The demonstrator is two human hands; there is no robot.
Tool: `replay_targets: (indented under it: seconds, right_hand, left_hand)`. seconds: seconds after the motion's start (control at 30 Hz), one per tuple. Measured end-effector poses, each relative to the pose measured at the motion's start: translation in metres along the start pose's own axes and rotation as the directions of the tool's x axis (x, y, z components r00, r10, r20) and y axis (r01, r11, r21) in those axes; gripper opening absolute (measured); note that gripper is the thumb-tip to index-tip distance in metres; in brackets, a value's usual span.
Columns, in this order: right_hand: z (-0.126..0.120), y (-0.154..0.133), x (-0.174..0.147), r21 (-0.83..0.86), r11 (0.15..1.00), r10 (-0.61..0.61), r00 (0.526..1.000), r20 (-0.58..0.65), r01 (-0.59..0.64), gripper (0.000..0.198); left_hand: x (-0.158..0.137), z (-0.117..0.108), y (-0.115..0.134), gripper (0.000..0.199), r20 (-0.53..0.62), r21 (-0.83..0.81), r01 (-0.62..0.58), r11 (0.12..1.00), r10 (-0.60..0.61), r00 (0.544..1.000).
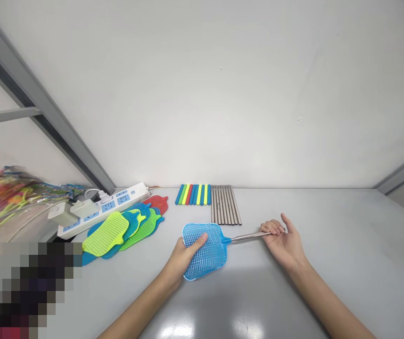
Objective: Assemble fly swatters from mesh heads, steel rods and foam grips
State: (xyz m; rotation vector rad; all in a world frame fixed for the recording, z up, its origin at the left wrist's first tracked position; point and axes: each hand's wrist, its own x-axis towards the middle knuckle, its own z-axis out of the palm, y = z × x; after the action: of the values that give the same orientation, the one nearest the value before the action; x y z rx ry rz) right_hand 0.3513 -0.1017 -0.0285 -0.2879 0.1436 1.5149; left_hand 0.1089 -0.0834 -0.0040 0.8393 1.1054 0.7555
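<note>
Pinching the mesh of a blue fly swatter head (pixel 212 256), the left hand (pixel 181 260) lays its thumb on the front, with the other fingers behind. Palm up, the right hand (pixel 286 246) curls its fingers around the outer end of the thin metal rod (pixel 247 237) – its thumb lifts away from the shaft. The swatter lies crosswise between the 2 hands, seemingly just above the glossy gray tabletop (pixel 350 226).

With that thumb off, the smooth rod could slip or turn under a sharp pull; uneven twisting might strain the narrow plastic neck, and hard pinching could bow the flexible-looking grid. A low sweep forward might also set the tubes rolling.

Farther out on the left, loose perforated swatter heads (pixel 106 234) overlap in flat, rounded shapes of yellow-green, blue, green and red, against a white power strip (pixel 115 203). Beyond the blue mesh, slim silvery metal tubes (pixel 225 205) lie side by side – next to them, matte colored plastic sleeves (pixel 193 194) form a neat row near the smooth pale wall (pixel 244 103).
</note>
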Motion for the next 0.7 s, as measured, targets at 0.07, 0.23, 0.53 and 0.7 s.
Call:
replay_targets:
  seconds: [0.07,0.23,0.53,0.7]
  right_hand:
    - [-0.001,0.001,0.001,-0.005,1.000,0.006,1.000,-0.005,-0.006,0.036]
    - [-0.002,0.003,0.003,-0.040,0.999,-0.002,1.000,0.009,0.002,0.038]
    - [-0.003,0.007,0.002,-0.066,0.998,0.013,0.999,0.034,-0.010,0.035]
    - [-0.003,0.010,-0.001,-0.125,0.991,-0.033,0.997,0.065,0.041,0.035]
  left_hand:
    - [0.000,0.000,-0.001,0.038,0.002,0.001,-0.007,1.000,0.007,1.000]
    - [0.000,-0.001,-0.003,0.039,-0.005,0.002,-0.004,1.000,0.004,1.000]
    - [-0.004,0.001,0.000,0.037,-0.079,-0.001,0.030,1.000,-0.030,0.996]
    - [-0.010,0.004,-0.004,0.037,-0.063,0.014,-0.026,1.000,0.027,0.998]
